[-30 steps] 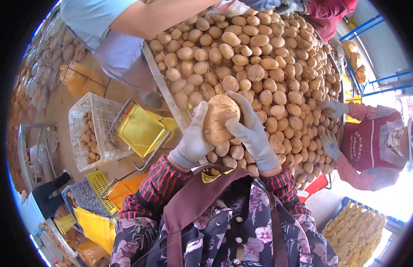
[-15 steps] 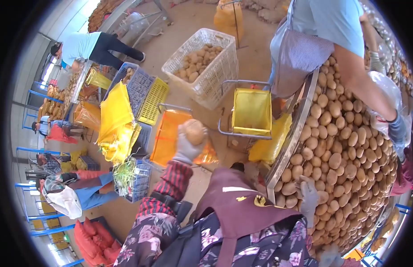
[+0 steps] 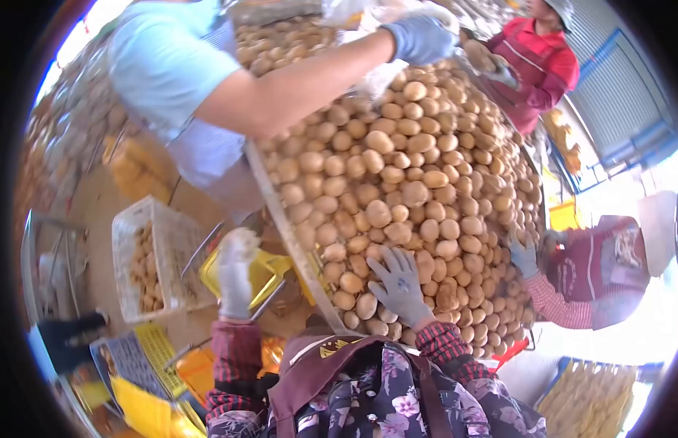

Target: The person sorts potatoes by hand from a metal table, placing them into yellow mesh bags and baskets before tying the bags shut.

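Note:
A broad heap of brown potatoes [image 3: 415, 193] fills the metal-edged table [image 3: 284, 230] before me. My right hand [image 3: 401, 285], in a grey glove, rests on the near part of the heap with its fingers spread, gripping nothing. To the left, past the table edge, my gloved left hand [image 3: 237, 270] is raised near a yellow bag [image 3: 259, 274] hung on a metal frame. Motion smears its fingers, so whether anything is in them does not show.
A co-worker in light blue [image 3: 167, 73] reaches over the heap with a gloved hand. Two others in maroon aprons stand across and at the right. A white plastic crate [image 3: 138, 255] holding potatoes is on the floor at left, with yellow bags [image 3: 145, 401] over crates below.
My view has swung right, toward the heap. My left hand held a potato over the orange bag and is now by the yellow bag. My right hand's fingers have spread out on the potatoes.

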`<state>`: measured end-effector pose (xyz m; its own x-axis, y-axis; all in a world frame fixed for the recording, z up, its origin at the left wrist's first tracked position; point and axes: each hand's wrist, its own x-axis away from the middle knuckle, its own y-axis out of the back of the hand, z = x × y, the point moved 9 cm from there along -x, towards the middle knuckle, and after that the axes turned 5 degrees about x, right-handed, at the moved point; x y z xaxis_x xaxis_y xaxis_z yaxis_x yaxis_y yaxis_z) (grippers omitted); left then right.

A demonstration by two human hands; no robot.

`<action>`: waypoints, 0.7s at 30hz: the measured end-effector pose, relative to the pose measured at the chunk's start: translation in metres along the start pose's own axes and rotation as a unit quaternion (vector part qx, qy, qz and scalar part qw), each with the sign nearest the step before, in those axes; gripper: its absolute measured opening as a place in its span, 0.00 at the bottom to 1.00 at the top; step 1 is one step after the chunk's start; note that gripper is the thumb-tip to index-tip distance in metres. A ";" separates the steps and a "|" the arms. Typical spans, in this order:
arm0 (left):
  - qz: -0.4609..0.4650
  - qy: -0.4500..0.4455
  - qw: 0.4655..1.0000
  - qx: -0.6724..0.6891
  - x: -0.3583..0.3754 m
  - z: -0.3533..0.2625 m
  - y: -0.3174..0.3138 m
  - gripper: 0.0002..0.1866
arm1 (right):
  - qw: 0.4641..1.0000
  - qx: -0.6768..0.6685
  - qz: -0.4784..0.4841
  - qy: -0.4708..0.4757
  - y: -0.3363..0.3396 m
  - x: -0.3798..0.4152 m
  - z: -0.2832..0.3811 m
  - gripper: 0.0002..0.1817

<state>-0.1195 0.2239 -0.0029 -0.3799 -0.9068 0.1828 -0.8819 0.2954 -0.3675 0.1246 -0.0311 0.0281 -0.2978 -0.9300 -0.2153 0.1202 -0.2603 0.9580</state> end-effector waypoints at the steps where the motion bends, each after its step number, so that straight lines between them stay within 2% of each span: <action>1: 0.078 0.021 0.997 -0.020 -0.004 0.003 -0.058 0.16 | 1.000 0.006 -0.002 -0.017 0.001 0.010 -0.013 0.21; 2: 0.161 0.033 0.986 -0.042 -0.003 0.001 -0.112 0.16 | 0.997 0.008 -0.017 -0.072 0.003 0.024 -0.034 0.19; 3: 0.226 -0.037 0.962 -0.149 -0.020 0.015 -0.139 0.19 | 0.992 0.010 -0.030 -0.124 0.007 0.037 -0.056 0.17; 4: 0.272 -0.026 0.945 -0.180 -0.023 0.008 -0.180 0.22 | 0.990 0.013 -0.031 -0.134 0.010 0.048 -0.074 0.17; 5: 0.281 -0.028 0.942 -0.179 -0.035 0.010 -0.205 0.22 | 0.973 0.059 -0.092 -0.204 0.027 0.064 -0.100 0.16; 6: 0.287 -0.111 0.922 -0.236 -0.050 0.005 -0.234 0.23 | 0.944 0.105 -0.150 -0.275 0.042 0.076 -0.120 0.15; 9: 0.281 -0.357 0.806 -0.379 -0.083 0.003 -0.310 0.28 | 0.939 0.079 -0.151 -0.298 0.093 0.017 -0.154 0.14; 11: 0.278 -0.330 0.799 -0.419 -0.120 0.040 -0.339 0.30 | 0.953 -0.030 -0.202 -0.226 0.109 -0.053 -0.160 0.14; 13: 0.269 -0.306 0.789 -0.460 -0.135 0.057 -0.356 0.32 | 0.957 -0.088 -0.191 -0.201 0.106 -0.115 -0.175 0.17; 15: 0.241 -0.328 0.805 -0.431 -0.124 0.058 -0.350 0.30 | 0.952 -0.046 -0.227 -0.198 0.102 -0.163 -0.200 0.23; 17: 0.252 -0.302 0.807 -0.440 -0.125 0.064 -0.338 0.28 | 0.919 -0.030 -0.286 -0.269 0.087 -0.184 -0.247 0.32; 19: 0.452 -0.239 0.768 -0.386 -0.100 0.062 -0.342 0.27 | 0.855 -0.139 -0.337 -0.368 0.068 -0.179 -0.284 0.36; 20: 0.386 -0.317 0.771 -0.396 -0.105 0.037 -0.343 0.29 | 0.839 -0.172 -0.296 -0.423 0.051 -0.175 -0.296 0.40; 21: 0.318 -0.387 0.767 -0.401 -0.104 0.014 -0.343 0.32 | 0.847 -0.238 -0.189 -0.435 0.030 -0.180 -0.306 0.42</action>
<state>0.2266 0.2124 0.0911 -0.7983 -0.3186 -0.5110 -0.5935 0.5602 0.5779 0.4712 0.0492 0.0376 -0.9612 -0.2670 -0.0699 0.1670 -0.7643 0.6228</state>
